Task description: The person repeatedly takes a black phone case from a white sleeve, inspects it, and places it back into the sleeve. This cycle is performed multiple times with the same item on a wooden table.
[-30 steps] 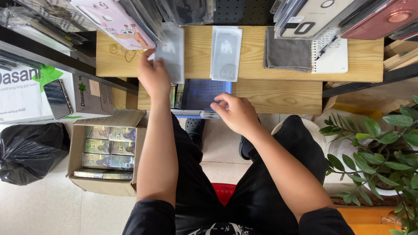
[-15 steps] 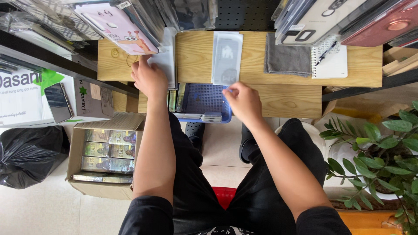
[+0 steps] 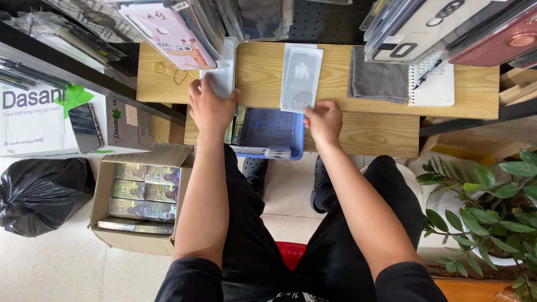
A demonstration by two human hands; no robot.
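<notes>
here right hand [image 3: 323, 120] touches translucent white sleeve [image 3: 301, 77].

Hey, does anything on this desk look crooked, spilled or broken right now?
Nothing spilled or broken. The clear sleeve under the right hand lies slightly askew, overhanging the wooden shelf edge above the blue basket. The left hand rests on a white sheet.

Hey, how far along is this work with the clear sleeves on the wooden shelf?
Done: one clear plastic sleeve lies flat on the wooden shelf. In hand: the right hand touches that sleeve's lower edge, and the left hand presses a white flat sheet at the shelf's front. Left: more flat packs sit in the blue plastic basket below.
</notes>
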